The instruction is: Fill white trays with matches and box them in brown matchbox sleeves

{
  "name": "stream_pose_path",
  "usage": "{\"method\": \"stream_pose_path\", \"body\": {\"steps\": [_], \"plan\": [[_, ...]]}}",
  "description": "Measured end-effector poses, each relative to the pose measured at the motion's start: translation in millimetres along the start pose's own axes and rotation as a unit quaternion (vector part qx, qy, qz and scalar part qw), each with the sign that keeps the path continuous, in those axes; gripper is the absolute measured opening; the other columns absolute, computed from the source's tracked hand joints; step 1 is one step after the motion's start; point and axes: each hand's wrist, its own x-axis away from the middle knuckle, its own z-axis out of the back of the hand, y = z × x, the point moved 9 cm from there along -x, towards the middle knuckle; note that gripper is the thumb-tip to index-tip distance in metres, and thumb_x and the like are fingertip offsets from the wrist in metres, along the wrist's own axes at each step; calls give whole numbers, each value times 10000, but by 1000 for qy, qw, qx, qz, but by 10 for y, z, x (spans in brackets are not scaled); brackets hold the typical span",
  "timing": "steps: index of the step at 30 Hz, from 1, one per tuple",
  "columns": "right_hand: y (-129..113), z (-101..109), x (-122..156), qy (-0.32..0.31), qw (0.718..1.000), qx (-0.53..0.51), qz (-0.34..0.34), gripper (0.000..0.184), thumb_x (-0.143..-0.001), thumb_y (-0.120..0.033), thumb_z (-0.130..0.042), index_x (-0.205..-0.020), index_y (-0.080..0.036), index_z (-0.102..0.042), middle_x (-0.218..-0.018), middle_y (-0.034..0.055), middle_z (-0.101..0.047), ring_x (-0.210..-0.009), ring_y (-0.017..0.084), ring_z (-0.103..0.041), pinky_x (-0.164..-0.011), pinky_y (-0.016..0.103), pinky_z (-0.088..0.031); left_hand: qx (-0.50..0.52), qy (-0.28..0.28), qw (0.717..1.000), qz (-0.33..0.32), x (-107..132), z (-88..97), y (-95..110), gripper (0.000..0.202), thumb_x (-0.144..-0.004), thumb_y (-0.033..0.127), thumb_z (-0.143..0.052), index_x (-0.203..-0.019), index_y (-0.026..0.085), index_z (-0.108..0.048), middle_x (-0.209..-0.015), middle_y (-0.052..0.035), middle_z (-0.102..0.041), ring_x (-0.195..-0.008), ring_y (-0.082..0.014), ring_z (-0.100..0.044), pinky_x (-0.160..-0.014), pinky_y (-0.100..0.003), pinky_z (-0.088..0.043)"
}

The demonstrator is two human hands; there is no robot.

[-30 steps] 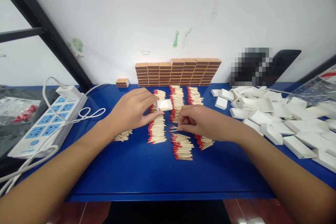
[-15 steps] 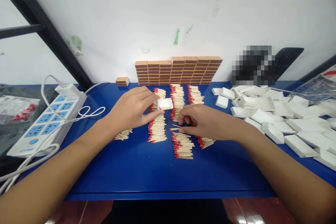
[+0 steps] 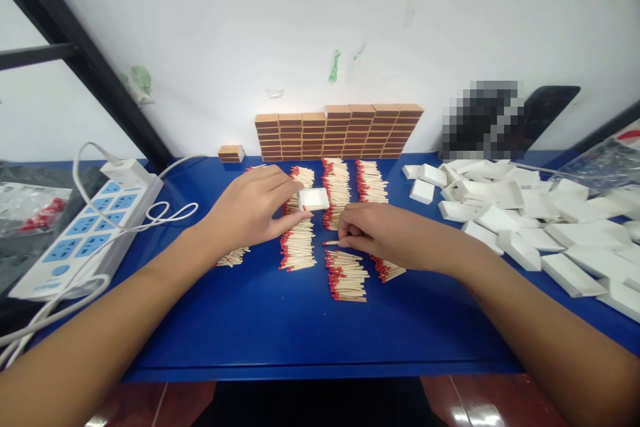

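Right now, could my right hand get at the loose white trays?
Likely yes: bare tabletop lies between your right hand and the nearest loose white trays, with nothing blocking, though that hand is pinching a match.

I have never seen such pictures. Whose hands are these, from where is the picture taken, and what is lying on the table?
There is no machine: these are a person's own bare hands, seen by a camera worn on the head, looking forward and down. The left hand holds a small white tray; the right hand pinches at least one match. On the blue table lie red-tipped matches in rows, a heap of white trays to the right, and a power strip to the left. Stacked matchboxes stand against the wall.
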Motion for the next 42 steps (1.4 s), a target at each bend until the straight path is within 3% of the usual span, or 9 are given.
{"method": "stream_pose_path", "body": {"steps": [9,15,19,23,31,42], "plan": [[-25,-52,16,-4,998,54,11,231,-1052,-345,-461,-913,-208,-584,-940,64,-675,-774,200,-577,-672,329,-386,11,-7,1000,1,8,-16,11,341,-1004,435,-640,-1134,123,-690,-969,-109,-746,-908,-250,-685,-867,-397,-575],[-51,63,53,25,999,28,25,210,-1046,-337,-486,-905,-218,-587,-939,57,-679,-754,192,-582,-662,329,-379,15,-21,1000,6,7,-44,8,342,-1006,429,-635,-1174,136,-688,-974,-113,-748,-906,-252,-691,-863,-403,-572],[-65,225,76,83,996,-2,35,257,-1070,-398,-468,-919,-222,-579,-954,58,-670,-766,186,-582,-681,328,-395,34,-11,999,0,-4,-36,45,361,-1008,448,-636,-1166,128,-690,-960,-113,-751,-890,-249,-698,-834,-396,-573],[-103,320,82,139,989,13,46,209,-1076,-349,-460,-937,-221,-549,-975,54,-642,-780,179,-566,-680,317,-388,81,3,997,3,-21,-34,102,346,-997,449,-663,-1137,135,-700,-911,-86,-744,-829,-223,-691,-761,-353,-556],[-181,272,26,145,988,36,35,149,-1065,-271,-464,-946,-212,-532,-981,53,-624,-733,169,-558,-633,317,-360,146,2,989,38,-34,-49,110,358,-973,476,-700,-1124,152,-713,-906,-71,-745,-825,-207,-677,-728,-325,-529],[-138,229,-18,154,985,71,41,138,-1054,-244,-533,-943,-192,-597,-1035,61,-659,-800,180,-611,-698,322,-427,136,-14,990,29,-22,-87,129,379,-991,474,-672,-1145,130,-708,-915,-86,-739,-831,-212,-672,-745,-339,-537]]}}
